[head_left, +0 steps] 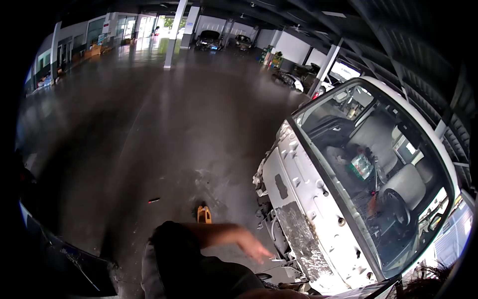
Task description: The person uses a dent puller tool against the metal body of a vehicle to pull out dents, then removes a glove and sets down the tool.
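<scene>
My left hand [255, 249] reaches out from a dark sleeve [172, 249] at the bottom middle, slightly blurred. Its fingers are stretched toward the exposed front end of a white vehicle [311, 184]. The fingertips are close to a small light-coloured piece [278, 259] at the lower front; I cannot tell whether they touch it. Dark parts and loose wiring [279, 236] show there. The front panel has a scraped, dark patch [301, 234]. A strip of bare forearm [254, 295] shows at the bottom edge, but my right hand is not visible.
A yellow-orange tool or stand [204, 214] is on the dark floor, with a small red and black item [154, 201] to its left. A dark panel [64, 259] lies at lower left. A white pillar [174, 37] and parked cars [209, 41] stand farther back.
</scene>
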`<state>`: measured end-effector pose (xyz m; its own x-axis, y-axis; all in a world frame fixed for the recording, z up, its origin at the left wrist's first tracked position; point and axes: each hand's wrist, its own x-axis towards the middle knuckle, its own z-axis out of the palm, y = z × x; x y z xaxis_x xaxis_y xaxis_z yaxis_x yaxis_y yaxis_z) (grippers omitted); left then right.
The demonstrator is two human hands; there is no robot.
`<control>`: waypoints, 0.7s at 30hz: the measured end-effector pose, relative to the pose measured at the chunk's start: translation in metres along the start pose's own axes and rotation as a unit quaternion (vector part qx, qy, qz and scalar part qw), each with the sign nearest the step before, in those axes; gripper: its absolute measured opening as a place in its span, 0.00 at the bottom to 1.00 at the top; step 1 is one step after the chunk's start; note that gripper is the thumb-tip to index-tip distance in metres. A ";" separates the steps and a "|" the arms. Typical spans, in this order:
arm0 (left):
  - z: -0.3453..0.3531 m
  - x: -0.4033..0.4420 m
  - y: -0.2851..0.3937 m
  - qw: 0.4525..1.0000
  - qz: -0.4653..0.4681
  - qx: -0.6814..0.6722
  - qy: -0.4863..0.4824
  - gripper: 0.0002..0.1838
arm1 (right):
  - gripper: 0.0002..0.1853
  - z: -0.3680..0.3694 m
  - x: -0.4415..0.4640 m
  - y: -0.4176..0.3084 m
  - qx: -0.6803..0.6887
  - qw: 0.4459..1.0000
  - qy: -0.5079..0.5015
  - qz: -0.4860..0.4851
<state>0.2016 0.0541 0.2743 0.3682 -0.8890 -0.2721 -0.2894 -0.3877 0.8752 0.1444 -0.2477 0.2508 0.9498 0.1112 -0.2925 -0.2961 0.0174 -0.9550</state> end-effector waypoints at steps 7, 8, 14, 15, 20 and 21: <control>0.031 -0.042 -0.268 0.837 -0.217 -0.290 0.410 0.32 | 0.18 -0.002 -0.013 0.004 0.010 1.000 0.010 -0.010; 0.058 -0.030 -0.295 0.822 -0.268 -0.310 0.394 0.31 | 0.19 -0.003 -0.013 0.006 0.011 1.000 0.015 -0.008; 0.112 0.110 -0.347 0.901 -0.134 -0.244 0.332 0.30 | 0.24 -0.013 -0.022 0.013 0.022 0.999 0.046 0.005; 0.118 0.137 -0.332 0.929 -0.122 -0.188 0.296 0.28 | 0.25 -0.016 -0.024 0.016 0.027 0.998 0.054 0.006; 0.115 0.200 -0.195 0.947 0.016 -0.299 0.118 0.29 | 0.29 -0.033 -0.046 0.036 -0.249 0.939 0.044 -0.235; 0.115 0.202 -0.170 0.935 0.040 -0.343 0.076 0.29 | 0.30 -0.038 -0.043 0.040 -0.462 0.773 0.082 -0.427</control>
<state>0.2240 -0.0875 0.0243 0.5063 -0.8433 -0.1801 0.2938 -0.0277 0.9555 0.0955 -0.2899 0.2235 0.7818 0.3220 0.5339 0.5724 -0.7102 -0.4099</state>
